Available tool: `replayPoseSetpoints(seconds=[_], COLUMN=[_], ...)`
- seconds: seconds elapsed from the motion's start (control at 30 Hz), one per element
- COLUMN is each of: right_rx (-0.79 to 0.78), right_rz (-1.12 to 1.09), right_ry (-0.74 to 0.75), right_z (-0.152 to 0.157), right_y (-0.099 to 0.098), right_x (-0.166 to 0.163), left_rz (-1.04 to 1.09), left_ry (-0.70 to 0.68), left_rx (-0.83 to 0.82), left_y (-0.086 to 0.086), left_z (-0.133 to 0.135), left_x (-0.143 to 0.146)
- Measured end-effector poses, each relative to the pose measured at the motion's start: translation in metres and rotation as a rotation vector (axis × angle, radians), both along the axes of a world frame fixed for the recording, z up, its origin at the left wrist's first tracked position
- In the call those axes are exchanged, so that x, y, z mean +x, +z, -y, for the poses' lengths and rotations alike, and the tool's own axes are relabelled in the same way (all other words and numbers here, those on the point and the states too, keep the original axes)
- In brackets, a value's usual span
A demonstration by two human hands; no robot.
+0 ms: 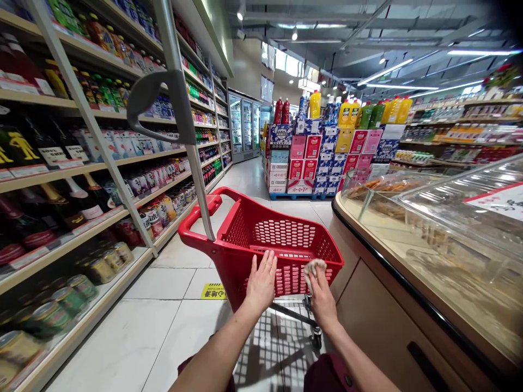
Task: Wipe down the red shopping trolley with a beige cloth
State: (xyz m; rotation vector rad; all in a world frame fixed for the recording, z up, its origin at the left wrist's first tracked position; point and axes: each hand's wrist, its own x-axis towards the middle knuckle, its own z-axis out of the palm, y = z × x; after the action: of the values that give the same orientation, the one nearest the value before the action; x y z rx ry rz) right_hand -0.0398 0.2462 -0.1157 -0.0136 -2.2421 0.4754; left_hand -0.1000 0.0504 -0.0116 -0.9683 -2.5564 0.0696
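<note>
A red plastic shopping basket on wheels [281, 228] stands on the floor before me, its near side facing me. My left hand [262, 277] lies flat against that side, fingers stretched and reaching the rim. Toward the basket's right end, my right hand [322, 296] grips a pale, crumpled cloth [314, 269] and holds it to the perforated wall. A grey metal pole [200, 190] rises from the basket's left end to a dark grey looped handle [163, 106]. Below the right end shows a black caster [315, 336].
Drink shelves [98, 158] line the left side. On the right runs a glass-topped counter [379, 234] with a black edge. Stacked drink cartons [302, 158] stand ahead, with fridges [245, 125] farther back. A yellow floor sticker [213, 291] is left of the basket.
</note>
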Motion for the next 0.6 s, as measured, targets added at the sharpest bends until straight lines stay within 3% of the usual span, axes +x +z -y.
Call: replayPoseSetpoints(seconds=[0.1, 0.27, 0.47, 0.6], right_rx=[0.054, 0.064, 0.135, 0.085], right_rz=[0.000, -0.069, -0.056, -0.099], right_ry=[0.036, 0.053, 0.129, 0.148], right_z=[0.008, 0.017, 0.030, 0.045], right_y=[-0.004, 0.020, 0.012, 0.034], right_x=[0.003, -0.011, -0.009, -0.021], left_rz=[-0.022, -0.024, -0.051, -0.059], left_ry=[0.066, 0.098, 0.114, 0.107], left_rx=[0.031, 0.025, 0.017, 0.013], left_y=[0.005, 0.010, 0.015, 0.018], left_z=[0.007, 0.014, 0.030, 0.039], left_x=[0.000, 0.001, -0.002, -0.001])
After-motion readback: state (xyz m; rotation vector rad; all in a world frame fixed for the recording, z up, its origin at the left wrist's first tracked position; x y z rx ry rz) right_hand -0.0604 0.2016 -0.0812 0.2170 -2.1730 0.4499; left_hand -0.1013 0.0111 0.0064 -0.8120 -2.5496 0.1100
